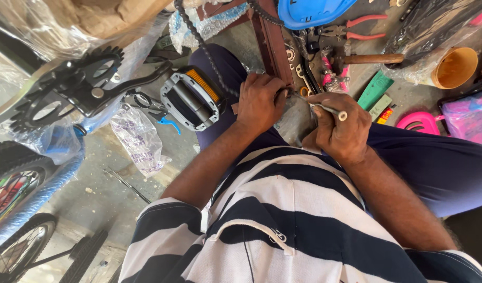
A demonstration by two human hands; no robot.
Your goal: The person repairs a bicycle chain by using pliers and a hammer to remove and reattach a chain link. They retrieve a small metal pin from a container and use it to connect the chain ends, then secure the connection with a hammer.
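Step in hand: the person is working a thin metal tool (pixel 325 108) at a joint of the bicycle chain (pixel 209 52), by the look of it pressing or picking at a link against the edge of the wooden block (pixel 272 42).
Right hand: the right hand (pixel 340 128), middle right of the frame, is gripping the tool in a closed fist, with the tool's round end sticking out above the knuckles and its tip pointing left toward the other hand.
Left hand: the left hand (pixel 259 99), just left of it at centre, is curling shut over the chain's near end, pinning it by the block; the link itself is hidden under the fingers.
Gap: the two hands are almost touching, with the tool bridging them.
Next move, as a judgement: it seems to call for a steady hold by the left hand and a small, well-aimed push from the right.
Chain: it is running from the left hand up toward the top middle of the frame.
Nearby: a pedal (pixel 191 97) is lying just left of the left hand, on its crank with the chainring (pixel 68 89) at the upper left.
Farther: red-handled pliers (pixel 356 29) and a hammer (pixel 367 59) are lying at the upper right.
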